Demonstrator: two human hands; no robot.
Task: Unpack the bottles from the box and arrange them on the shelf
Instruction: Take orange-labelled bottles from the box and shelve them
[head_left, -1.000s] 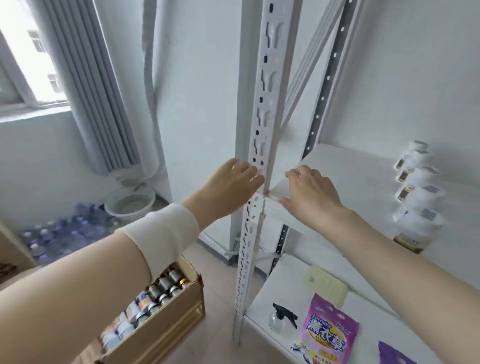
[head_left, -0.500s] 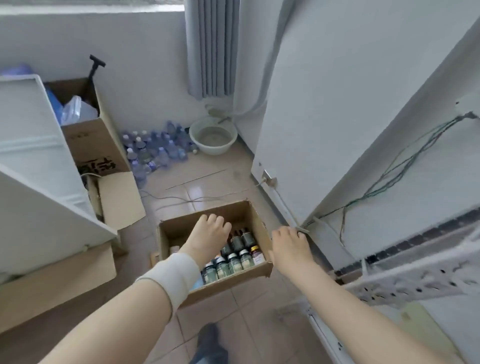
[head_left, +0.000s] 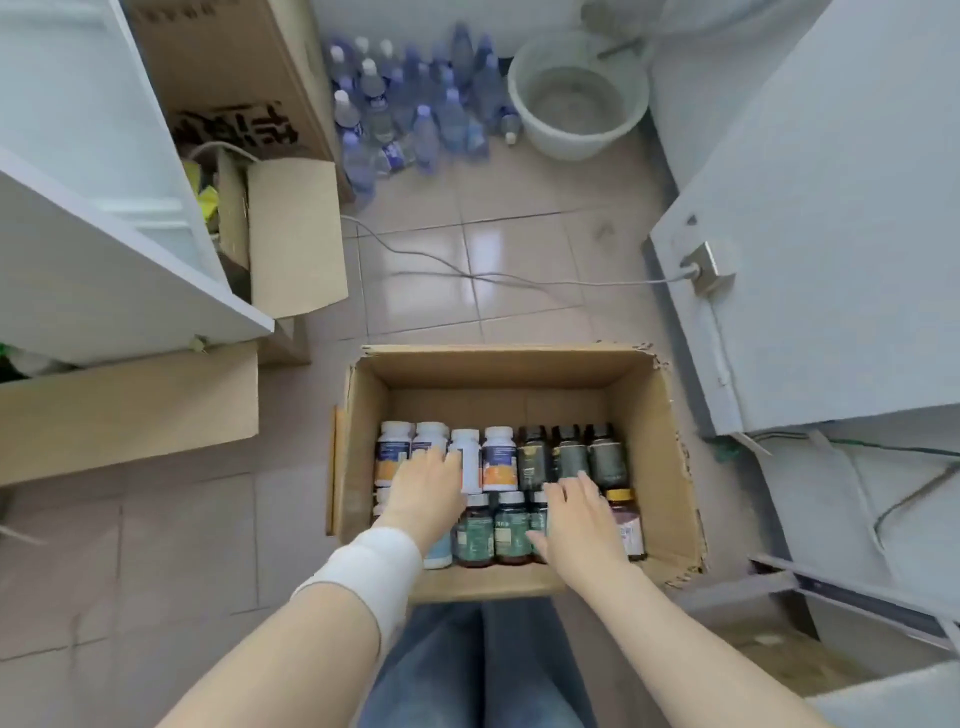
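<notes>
An open cardboard box (head_left: 654, 447) stands on the tiled floor in front of me. Inside lie several bottles: white ones with orange and blue labels (head_left: 498, 457) at the back left, dark ones (head_left: 569, 457) at the back right, green ones (head_left: 511, 527) in the front row, and one with a pink label (head_left: 628, 525) at the front right. My left hand (head_left: 423, 488) reaches down over the white bottles, fingers extended. My right hand (head_left: 576, 519) hovers over the green and dark bottles, fingers spread. Neither hand holds a bottle. The shelf is out of view.
A white cabinet (head_left: 104, 244) and cardboard boxes (head_left: 124, 410) stand at the left. Several plastic water bottles (head_left: 410, 104) and a white basin (head_left: 576, 98) sit by the far wall. A cable (head_left: 467, 270) crosses the floor. White panels (head_left: 810, 260) rise at the right.
My view dropped from the shelf upright down to the box on the floor. Both hands left the shelf and now reach inside the box over the bottles.
</notes>
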